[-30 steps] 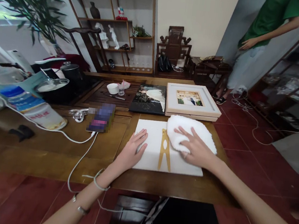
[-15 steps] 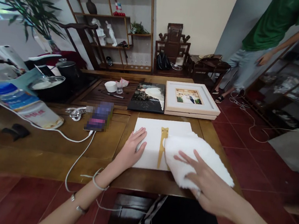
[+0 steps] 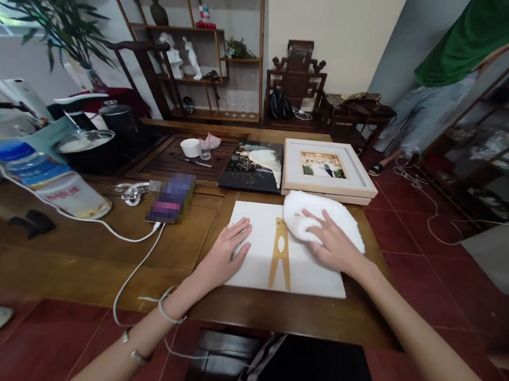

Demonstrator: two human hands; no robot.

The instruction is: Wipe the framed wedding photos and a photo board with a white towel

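Note:
A white board (image 3: 252, 264) lies on the wooden table, with a tan, two-legged shape (image 3: 277, 261) like a clothes peg on its face; I cannot tell whether it is printed or attached. My left hand (image 3: 227, 252) rests flat on the board's left edge, fingers stretched out and holding nothing. Over the board's upper right part, my right hand (image 3: 334, 243) presses and grips a fluffy white cloth (image 3: 346, 217). The cloth covers the board's far right corner and overlaps the table beyond it.
Behind the board lie a dark photo panel (image 3: 252, 165) and a pale framed picture (image 3: 354, 172). A phone (image 3: 172, 199) with a white cable, a large plastic bottle (image 3: 51, 181) and a pot (image 3: 84, 145) are to the left. A person in a green shirt (image 3: 462, 43) stands back right.
My right hand has moved the cloth away from me, from the near right part of the board to its far right corner, uncovering the peg shape's second leg. My left hand stays put.

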